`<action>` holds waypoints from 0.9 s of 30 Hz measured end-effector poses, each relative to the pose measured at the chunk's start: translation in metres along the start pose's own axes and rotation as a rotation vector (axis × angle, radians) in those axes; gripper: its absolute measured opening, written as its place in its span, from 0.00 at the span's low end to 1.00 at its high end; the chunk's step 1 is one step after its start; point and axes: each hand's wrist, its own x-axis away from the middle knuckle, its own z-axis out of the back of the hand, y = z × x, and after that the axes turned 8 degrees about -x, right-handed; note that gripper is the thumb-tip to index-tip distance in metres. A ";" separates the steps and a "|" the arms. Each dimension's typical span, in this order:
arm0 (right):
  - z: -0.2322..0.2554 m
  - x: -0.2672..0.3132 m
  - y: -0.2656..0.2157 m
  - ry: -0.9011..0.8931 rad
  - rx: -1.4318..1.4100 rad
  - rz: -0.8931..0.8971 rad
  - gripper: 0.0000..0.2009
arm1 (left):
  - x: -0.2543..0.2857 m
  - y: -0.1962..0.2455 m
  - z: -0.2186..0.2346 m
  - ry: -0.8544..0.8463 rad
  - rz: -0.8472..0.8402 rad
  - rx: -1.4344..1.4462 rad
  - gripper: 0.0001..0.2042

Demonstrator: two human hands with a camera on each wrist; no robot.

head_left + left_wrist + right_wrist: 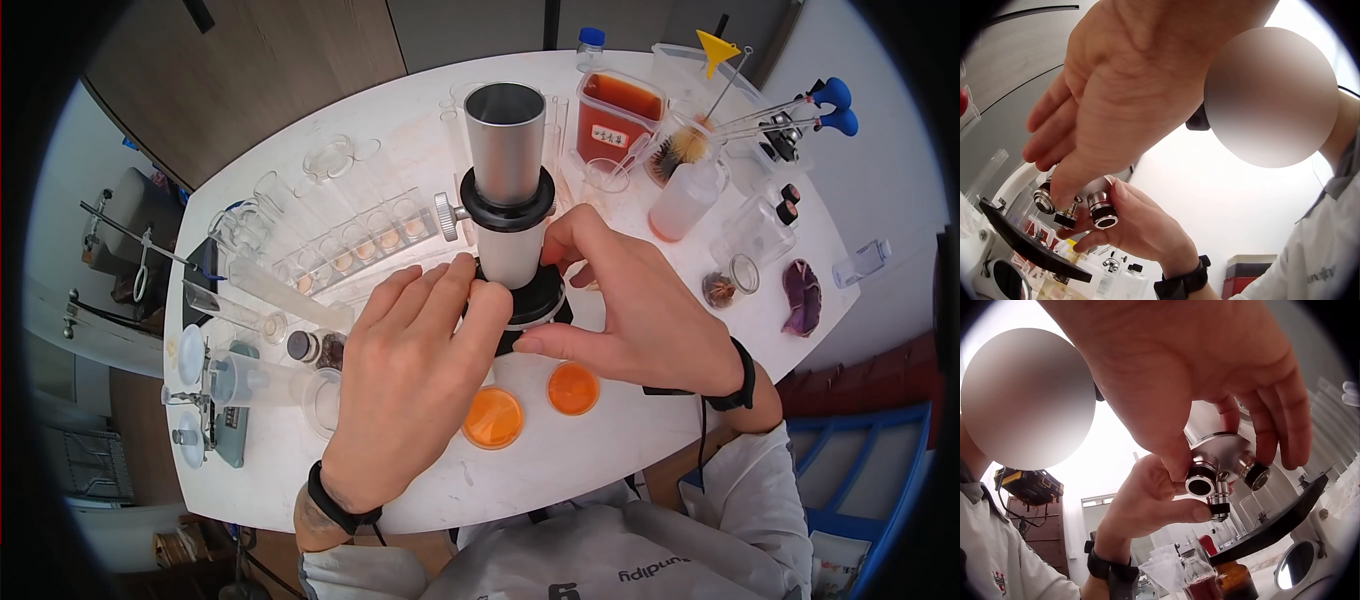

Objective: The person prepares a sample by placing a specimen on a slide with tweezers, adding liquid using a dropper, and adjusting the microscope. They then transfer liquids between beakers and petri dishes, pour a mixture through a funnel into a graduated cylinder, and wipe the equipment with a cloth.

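Observation:
A microscope [505,150], its silver tube ringed by a black collar, stands upright between both hands. In the right wrist view its revolving nosepiece [1227,451] carries several objective lenses [1200,481] above the black stage [1272,522]. My left hand [400,360] grips the nosepiece from the left, its thumb against an objective. On the other side my right hand [650,300] holds the nosepiece between curled fingers and thumb. Below the stage, a round mirror [1296,565] shows. From the head view the hands hide most of the nosepiece.
Two orange dishes [492,417] lie in front of the microscope. To the left are a test tube rack [360,260], more glassware and a balance [232,415]. A red-brown tub [615,115], a squeeze bottle [683,205] and small jars stand to the right.

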 end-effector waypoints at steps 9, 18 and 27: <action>-0.005 0.000 0.004 -0.043 -0.054 -0.032 0.33 | -0.001 -0.001 0.000 0.017 -0.005 -0.012 0.13; -0.003 -0.002 0.001 -0.051 -0.038 -0.042 0.33 | 0.000 -0.001 0.003 -0.029 -0.009 -0.020 0.13; -0.004 -0.001 0.002 -0.045 -0.033 -0.041 0.30 | 0.000 0.002 0.005 -0.052 0.011 0.008 0.24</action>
